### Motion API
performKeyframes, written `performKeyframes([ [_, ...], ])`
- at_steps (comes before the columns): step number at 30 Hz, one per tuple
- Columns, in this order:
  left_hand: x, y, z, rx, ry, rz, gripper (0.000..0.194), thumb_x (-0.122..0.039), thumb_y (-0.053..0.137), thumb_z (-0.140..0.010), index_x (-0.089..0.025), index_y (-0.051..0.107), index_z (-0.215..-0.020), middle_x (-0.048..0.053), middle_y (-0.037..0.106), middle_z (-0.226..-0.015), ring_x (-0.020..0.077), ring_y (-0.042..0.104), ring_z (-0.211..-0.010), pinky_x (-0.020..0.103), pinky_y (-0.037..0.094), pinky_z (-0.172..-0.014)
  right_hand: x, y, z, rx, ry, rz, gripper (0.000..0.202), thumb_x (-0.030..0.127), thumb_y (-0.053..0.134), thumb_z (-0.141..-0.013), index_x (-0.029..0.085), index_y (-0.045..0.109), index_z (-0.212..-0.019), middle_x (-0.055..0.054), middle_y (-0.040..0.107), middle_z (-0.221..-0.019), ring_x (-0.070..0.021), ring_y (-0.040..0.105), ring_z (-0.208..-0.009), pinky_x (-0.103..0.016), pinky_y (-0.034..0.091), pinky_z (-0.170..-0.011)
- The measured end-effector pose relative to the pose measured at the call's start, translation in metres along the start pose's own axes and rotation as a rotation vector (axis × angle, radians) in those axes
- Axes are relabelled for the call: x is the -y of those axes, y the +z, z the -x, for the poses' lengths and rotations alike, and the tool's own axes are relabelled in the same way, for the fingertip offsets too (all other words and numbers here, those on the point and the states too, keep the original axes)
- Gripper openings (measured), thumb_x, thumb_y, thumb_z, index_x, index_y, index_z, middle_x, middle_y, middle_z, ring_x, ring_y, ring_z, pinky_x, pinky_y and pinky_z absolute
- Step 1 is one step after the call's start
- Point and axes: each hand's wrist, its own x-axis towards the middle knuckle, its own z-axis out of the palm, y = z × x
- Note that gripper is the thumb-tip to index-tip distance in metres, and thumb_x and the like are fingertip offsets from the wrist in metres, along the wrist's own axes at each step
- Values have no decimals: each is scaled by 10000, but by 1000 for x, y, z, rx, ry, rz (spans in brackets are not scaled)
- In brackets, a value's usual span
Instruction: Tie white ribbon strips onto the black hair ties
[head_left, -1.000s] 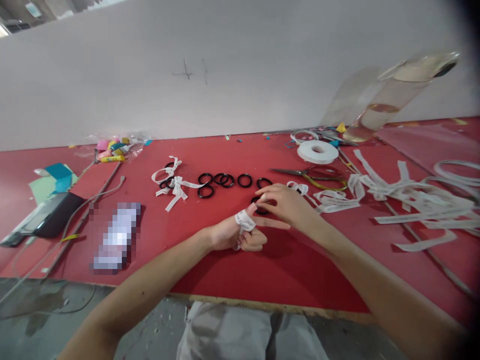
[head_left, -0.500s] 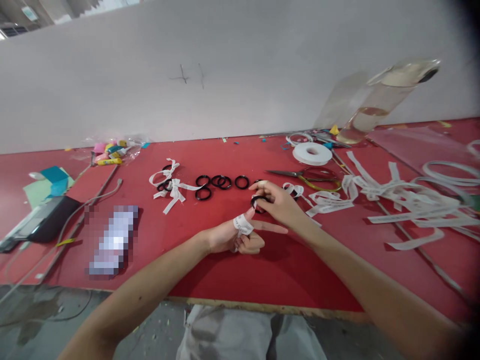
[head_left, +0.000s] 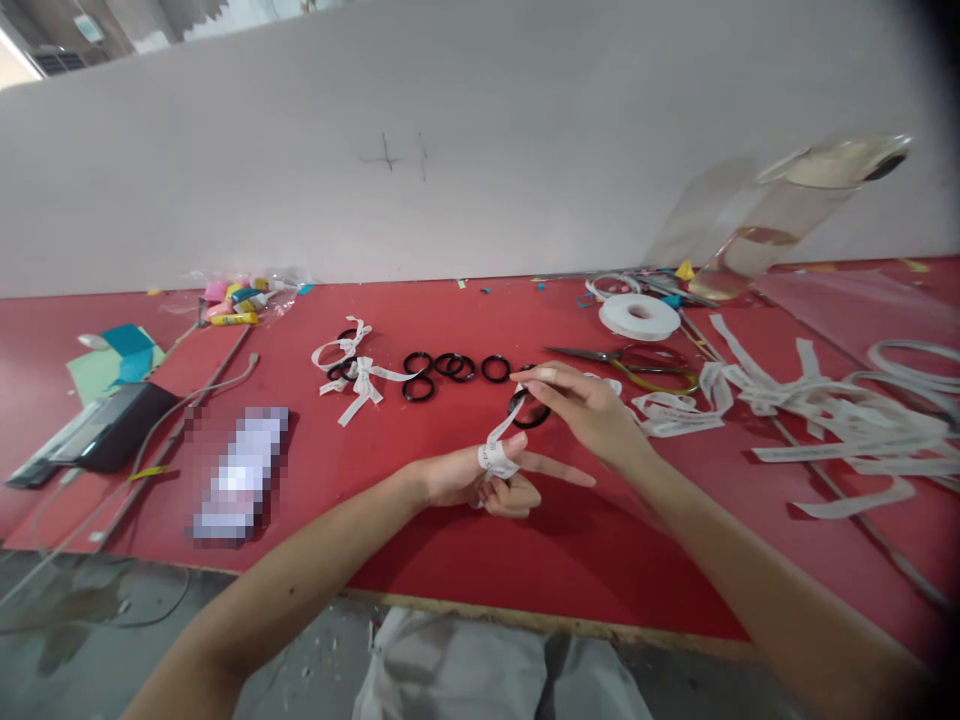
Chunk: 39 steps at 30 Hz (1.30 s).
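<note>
grey partition [head_left: 525, 150] stands behind a red table [head_left: 540, 575], and two bare hands work above it near its front edge. compared with half a second ago, one change is notable: a strip of white ribbon [head_left: 496, 459] now shows stretched between the hands, while before it was seen mostly as a band around the left thumb. the left hand [head_left: 463, 478] has this ribbon wound around its thumb; its forefinger is extended and the other fingers are curled in, apparently keeping the ribbon. the right hand [head_left: 589, 405] has its fingertips pressed together, and they seem to pinch the raised end of the same ribbon. a black ring [head_left: 531, 426] is just below these fingertips, behind the strip; whether the ribbon passes through it, i cannot tell. so the handling, as i judge, has gone from only keeping the loop to guiding its end. farther back lie other black rings [head_left: 495, 382], with ribbon bows [head_left: 363, 382] to the left, and scissors [head_left: 611, 356] and a white spool [head_left: 660, 318] to the right.
</note>
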Motion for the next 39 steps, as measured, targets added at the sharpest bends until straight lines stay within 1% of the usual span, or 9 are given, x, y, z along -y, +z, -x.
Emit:
performKeyframes([
  [9,-3,5,3,48,64,-30,758,-644,514,-881,-138,476,-1444,-82,169,-588,106,130,-516,301,86,-504,84,0,-9,165,-372,368,225,234,512,-957,235,722,-1040,-49,758,-1039,-192,709,-939,-318,552,-821],
  [15,-11,9,8,154,60,-48,740,-579,595,-857,-138,481,-1439,-76,225,-559,102,170,-497,306,113,-515,126,-15,-15,39,-487,568,166,246,581,-942,251,684,-1072,-7,749,-868,-167,705,-740,-281,518,-652],
  [18,-15,11,11,167,67,-71,777,-624,600,-830,-141,491,-1428,-81,228,-559,101,164,-496,312,111,-519,127,-25,-16,28,-434,333,74,319,653,-907,264,698,-924,1,743,-879,-176,708,-777,-297,551,-686],
  [22,-18,12,12,229,52,-104,854,-674,576,-820,-132,445,-1467,-80,226,-560,108,178,-498,319,128,-528,113,-20,-15,186,-266,-159,127,383,667,-889,261,636,-872,-36,745,-1052,-221,719,-934,-387,598,-777],
  [24,-18,12,11,274,19,-128,906,-689,560,-823,-124,379,-1508,-77,239,-563,115,200,-501,320,142,-533,106,-12,-15,258,-157,-344,167,400,670,-879,250,599,-855,-45,756,-926,-223,730,-855,-398,604,-741],
  [27,-17,14,11,289,11,-119,940,-707,547,-818,-111,356,-1519,-75,228,-569,118,202,-504,322,141,-537,98,-3,-17,180,-68,-468,154,344,685,-859,234,583,-826,-20,733,-812,-188,715,-731,-367,594,-684],
  [31,-13,15,11,193,80,7,950,-745,546,-785,-123,414,-1491,-87,163,-573,107,134,-492,314,113,-520,92,-4,-17,9,-15,-368,120,285,673,-847,222,591,-785,-30,738,-958,-174,705,-816,-346,574,-740],
  [36,-11,9,10,-42,280,234,866,-705,554,-806,-164,442,-1473,-96,186,-545,94,122,-458,275,124,-468,100,-16,0,-178,-145,91,55,218,660,-801,217,620,-763,6,689,-773,-142,661,-695,-273,535,-644],
  [39,-12,6,10,-115,330,268,809,-694,544,-822,-170,493,-1435,-94,210,-540,86,130,-444,250,161,-441,111,-25,17,-133,-252,391,34,235,649,-827,219,650,-797,13,676,-736,-141,640,-687,-262,503,-631],
])
